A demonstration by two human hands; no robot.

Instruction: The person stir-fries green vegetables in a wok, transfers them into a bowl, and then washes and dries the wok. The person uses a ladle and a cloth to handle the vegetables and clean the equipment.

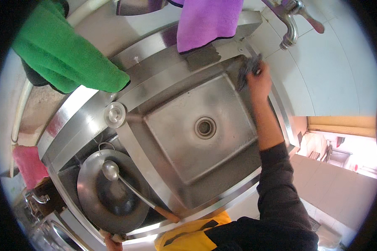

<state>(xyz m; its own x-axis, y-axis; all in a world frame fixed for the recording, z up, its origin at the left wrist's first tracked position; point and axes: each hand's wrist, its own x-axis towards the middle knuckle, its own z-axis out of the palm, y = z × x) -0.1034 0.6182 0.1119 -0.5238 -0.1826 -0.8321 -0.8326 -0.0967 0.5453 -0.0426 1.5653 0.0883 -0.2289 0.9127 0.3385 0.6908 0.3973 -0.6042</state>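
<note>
My right hand point(260, 78) grips a dark grey cloth or scouring pad point(250, 70), blurred, at the far right corner of a stainless steel sink basin point(172, 138). Round the drain point(205, 128) the basin floor looks wet. At the lower left, my left hand point(113, 245) is mostly cut off by the picture's edge. It is close to the near rim of a steel wok point(91, 188), by a small pale-brown thing I cannot make out. The wok sits in the left basin, and a ladle point(138, 193) with a wooden handle lies across it.
A drain strainer point(115, 114) rests on the divider. Green point(66, 53), purple point(209, 23) and pink point(31, 166) cloths hang at the back and left. One tap point(290, 34) juts from the tiled wall at right; another tap point(39, 198) is at far left.
</note>
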